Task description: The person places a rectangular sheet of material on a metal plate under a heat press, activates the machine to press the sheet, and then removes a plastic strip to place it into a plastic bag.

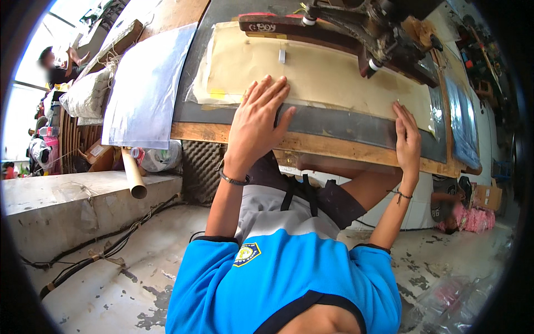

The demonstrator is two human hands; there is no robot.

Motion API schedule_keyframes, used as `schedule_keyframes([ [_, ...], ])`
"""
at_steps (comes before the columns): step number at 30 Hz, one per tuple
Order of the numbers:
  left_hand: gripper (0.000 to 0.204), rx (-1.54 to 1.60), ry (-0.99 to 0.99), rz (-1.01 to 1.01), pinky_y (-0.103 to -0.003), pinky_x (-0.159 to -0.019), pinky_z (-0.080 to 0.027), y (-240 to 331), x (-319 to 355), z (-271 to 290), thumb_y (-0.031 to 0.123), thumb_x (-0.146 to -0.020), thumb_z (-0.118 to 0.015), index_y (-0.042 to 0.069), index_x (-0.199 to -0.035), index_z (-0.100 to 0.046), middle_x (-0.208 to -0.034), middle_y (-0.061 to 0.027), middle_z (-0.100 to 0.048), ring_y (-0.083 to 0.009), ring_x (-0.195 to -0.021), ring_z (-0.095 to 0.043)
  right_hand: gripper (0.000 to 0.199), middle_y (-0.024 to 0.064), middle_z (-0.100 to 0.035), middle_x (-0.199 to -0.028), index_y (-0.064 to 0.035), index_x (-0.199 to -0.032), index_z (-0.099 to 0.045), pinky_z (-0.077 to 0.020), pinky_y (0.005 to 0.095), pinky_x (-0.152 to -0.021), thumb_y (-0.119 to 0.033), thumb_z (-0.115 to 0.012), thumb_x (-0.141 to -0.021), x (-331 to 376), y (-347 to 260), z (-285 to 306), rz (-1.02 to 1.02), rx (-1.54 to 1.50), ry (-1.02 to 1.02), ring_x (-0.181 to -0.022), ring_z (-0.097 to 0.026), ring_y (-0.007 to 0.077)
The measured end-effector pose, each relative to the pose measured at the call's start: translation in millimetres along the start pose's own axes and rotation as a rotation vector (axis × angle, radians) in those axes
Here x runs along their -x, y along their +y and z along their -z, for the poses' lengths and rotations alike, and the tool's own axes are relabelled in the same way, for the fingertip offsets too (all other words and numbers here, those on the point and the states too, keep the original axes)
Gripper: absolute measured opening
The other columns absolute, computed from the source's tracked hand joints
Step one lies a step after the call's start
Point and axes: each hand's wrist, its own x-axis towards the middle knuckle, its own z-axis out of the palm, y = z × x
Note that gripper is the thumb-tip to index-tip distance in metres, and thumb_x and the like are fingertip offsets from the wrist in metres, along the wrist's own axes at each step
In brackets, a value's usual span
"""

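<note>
- A dark machine head (384, 28) with a long reddish-brown arm (311, 28) sits along the far edge of the worktop (334, 147), behind the beige sheets; it stands well beyond both hands.
- A dark mat (345, 122) covers the worktop under the sheets, and a wooden front edge runs between the mat and the person's body.
- To the left of the mat lies a clear plastic sheet (144, 89); a cardboard tube (132, 173) leans below it, just under the worktop's edge.
- Further left are stuffed white sacks (86, 94) and, at the far corner, another person (53, 67) sitting.
- On the right edge of the worktop lie more shiny clear sheets (461, 117); below them another person (445, 203) crouches on the floor beside pink bundles (475, 218).
- Cables (111, 245) trail over the concrete floor beside a low ledge (67, 206) on the left.
- The stack of beige paper sheets (317, 75) lies flat on the dark mat, its near edge facing the person.
- The left hand (257, 123) lies palm down, fingers (267, 92) spread wide, their tips resting on the near left part of the stack, the palm over the mat.
- The right hand (408, 139) is flat, fingers (403, 114) close together and straight, touching the stack's near right corner.
- Neither hand grips anything; both press flat.
</note>
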Motion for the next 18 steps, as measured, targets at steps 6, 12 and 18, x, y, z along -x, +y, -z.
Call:
schedule_keyframes([
  [6, 0.043, 0.002, -0.012, 0.029, -0.046, -0.122, -0.031, 1.7, -2.7, 1.8, 0.026, -0.097, -0.065, 0.003, -0.133, -0.064, -0.146, -0.0107, -0.058, -0.0330, -0.141, -0.047, 0.048, 0.0127, -0.061, -0.144, -0.0036, -0.139, -0.062, -0.0374, 0.0389, -0.115, -0.038, -0.044, -0.111, -4.5, 0.8, -1.2, -0.004, 0.051, -0.037, -0.137, -0.052, 0.0293],
  [12, 0.043, 0.013, -0.039, 0.047, -0.048, -0.122, -0.031, 2.9, -4.1, 3.4, 0.023, -0.095, -0.066, 0.003, -0.133, -0.064, -0.146, -0.0112, -0.058, -0.0335, -0.141, -0.047, 0.045, 0.0129, -0.062, -0.141, -0.0057, -0.137, -0.063, -0.0391, 0.0427, -0.115, -0.037, -0.048, -0.108, -4.8, -1.0, 0.8, 0.003, 0.040, -0.020, -0.136, -0.052, 0.0337],
  [18, 0.039, 0.024, -0.037, 0.060, -0.048, -0.121, -0.033, 4.8, -7.1, 6.2, 0.019, -0.095, -0.067, 0.004, -0.131, -0.066, -0.145, -0.0101, -0.059, -0.0340, -0.140, -0.048, 0.044, 0.0119, -0.063, -0.141, -0.0062, -0.137, -0.063, -0.0388, 0.0439, -0.116, -0.036, -0.050, -0.108, -3.7, -1.5, 0.9, 0.002, 0.025, -0.010, -0.137, -0.052, 0.0331],
])
